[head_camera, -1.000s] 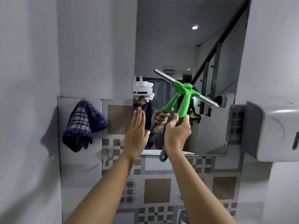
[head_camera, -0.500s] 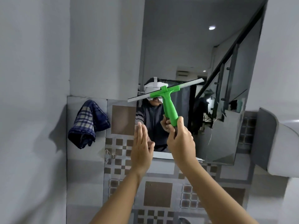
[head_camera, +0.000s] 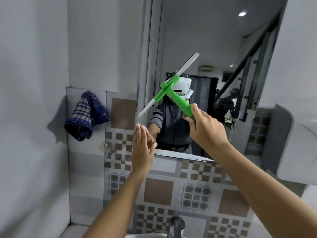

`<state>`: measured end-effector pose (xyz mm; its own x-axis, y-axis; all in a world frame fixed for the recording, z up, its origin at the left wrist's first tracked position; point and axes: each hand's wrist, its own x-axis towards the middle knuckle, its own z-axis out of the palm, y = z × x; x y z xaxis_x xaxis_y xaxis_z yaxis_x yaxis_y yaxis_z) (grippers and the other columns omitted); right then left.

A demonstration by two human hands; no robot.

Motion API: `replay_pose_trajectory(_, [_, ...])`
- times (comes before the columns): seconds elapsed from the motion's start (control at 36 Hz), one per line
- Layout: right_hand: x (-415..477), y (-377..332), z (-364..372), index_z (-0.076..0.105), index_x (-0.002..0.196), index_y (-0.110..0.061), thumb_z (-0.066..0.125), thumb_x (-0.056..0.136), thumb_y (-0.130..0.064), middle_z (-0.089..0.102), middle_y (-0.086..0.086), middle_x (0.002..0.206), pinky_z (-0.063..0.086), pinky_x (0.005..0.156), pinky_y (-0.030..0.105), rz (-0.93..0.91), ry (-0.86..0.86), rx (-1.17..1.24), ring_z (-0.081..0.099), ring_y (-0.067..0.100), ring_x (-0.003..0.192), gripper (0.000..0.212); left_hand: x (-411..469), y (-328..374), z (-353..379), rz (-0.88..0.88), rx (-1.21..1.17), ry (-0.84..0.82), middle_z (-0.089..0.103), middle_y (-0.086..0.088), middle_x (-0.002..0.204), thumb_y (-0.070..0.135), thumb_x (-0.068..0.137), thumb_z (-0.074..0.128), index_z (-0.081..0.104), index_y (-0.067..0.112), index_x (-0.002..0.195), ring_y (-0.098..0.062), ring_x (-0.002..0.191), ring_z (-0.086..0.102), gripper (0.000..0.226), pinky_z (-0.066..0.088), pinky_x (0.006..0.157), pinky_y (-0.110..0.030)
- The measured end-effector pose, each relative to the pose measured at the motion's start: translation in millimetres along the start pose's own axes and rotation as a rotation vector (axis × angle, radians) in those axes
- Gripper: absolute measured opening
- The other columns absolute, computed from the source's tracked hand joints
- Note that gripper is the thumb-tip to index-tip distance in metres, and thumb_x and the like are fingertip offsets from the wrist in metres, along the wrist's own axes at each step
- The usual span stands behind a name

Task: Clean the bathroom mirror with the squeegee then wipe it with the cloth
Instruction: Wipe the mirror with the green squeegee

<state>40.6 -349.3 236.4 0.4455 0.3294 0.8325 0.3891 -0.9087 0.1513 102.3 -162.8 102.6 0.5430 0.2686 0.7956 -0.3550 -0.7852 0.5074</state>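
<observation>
My right hand [head_camera: 205,127] grips the handle of a green squeegee [head_camera: 173,93]. Its grey blade runs diagonally from lower left to upper right across the left part of the mirror [head_camera: 214,48]. My left hand [head_camera: 143,146] is flat with its fingers together and pointing up, at the mirror's lower left corner, and holds nothing. A dark blue checked cloth [head_camera: 86,116] hangs on the tiled wall left of the mirror, apart from both hands.
A white dispenser [head_camera: 291,141] juts from the wall at the right, close to my right forearm. A tap [head_camera: 176,225] and the sink rim lie at the bottom. A grey wall closes the left side.
The squeegee blade has turned from tilting down to the right, through near level, to a steep diagonal. My right hand moved right. The view shifted so the mirror sits further right.
</observation>
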Motion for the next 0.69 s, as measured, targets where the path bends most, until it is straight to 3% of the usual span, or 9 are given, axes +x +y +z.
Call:
replay_pose_trajectory(0.19, [6, 24, -19, 0.036, 0.134, -0.007, 0.043, 0.095, -0.027, 0.06, 0.013, 0.118, 0.031, 0.054, 0.032, -0.068, -0.005, -0.052, 0.06, 0.037, 0.091, 0.044, 0, 3, -3, -0.031, 0.059, -0.042, -0.023, 0.009, 0.15, 0.029, 0.092, 0.051, -0.014, 0.022, 0.143, -0.01, 0.14, -0.015, 0.083, 0.035, 0.109, -0.036])
replay_pose_trajectory(0.28, [6, 36, -29, 0.034, 0.136, -0.01, 0.042, 0.096, -0.028, 0.058, 0.011, 0.124, 0.031, 0.056, 0.032, -0.1, -0.036, -0.091, 0.06, 0.036, 0.097, 0.045, 0, 10, -8, -0.075, 0.076, -0.017, -0.007, -0.002, 0.156, 0.023, 0.09, 0.054, 0.001, 0.015, 0.146, -0.021, 0.143, 0.003, 0.078, 0.037, 0.102, -0.031])
replay_pose_trajectory(0.33, [3, 46, -36, 0.034, 0.137, -0.01, 0.042, 0.096, -0.027, 0.057, 0.01, 0.126, 0.033, 0.056, 0.031, -0.128, -0.053, -0.12, 0.06, 0.035, 0.099, 0.046, 4, 16, -12, -0.084, 0.074, 0.036, 0.01, -0.01, 0.155, 0.013, 0.087, 0.055, 0.016, 0.008, 0.144, -0.027, 0.14, 0.016, 0.069, 0.037, 0.105, -0.037])
replay_pose_trajectory(0.47, [-7, 70, -47, 0.031, 0.141, -0.013, 0.042, 0.095, -0.031, 0.059, 0.011, 0.124, 0.037, 0.055, 0.032, -0.153, -0.067, -0.179, 0.064, 0.035, 0.09, 0.051, 34, 30, -28, 0.04, 0.079, 0.094, 0.027, -0.018, 0.146, 0.011, 0.085, 0.057, 0.033, 0.004, 0.136, -0.034, 0.132, 0.032, 0.057, 0.043, 0.1, -0.048])
replay_pose_trajectory(0.61, [-12, 95, -59, 0.035, 0.139, -0.016, 0.043, 0.093, -0.035, 0.062, 0.007, 0.117, 0.042, 0.052, 0.032, -0.164, -0.071, -0.221, 0.066, 0.035, 0.075, 0.05, 84, 64, -45, 0.159, 0.144, 0.139, 0.019, -0.013, 0.152, 0.022, 0.093, 0.048, 0.022, 0.009, 0.143, -0.031, 0.136, 0.026, 0.058, 0.037, 0.102, -0.04])
replay_pose_trajectory(0.69, [-14, 107, -63, 0.035, 0.14, -0.018, 0.047, 0.092, -0.035, 0.065, 0.005, 0.112, 0.045, 0.054, 0.034, -0.144, -0.061, -0.201, 0.066, 0.035, 0.075, 0.053, 114, 77, -48, 0.232, 0.2, 0.129, 0.019, -0.011, 0.152, 0.023, 0.093, 0.048, 0.02, 0.008, 0.143, -0.029, 0.137, 0.024, 0.059, 0.036, 0.107, -0.043])
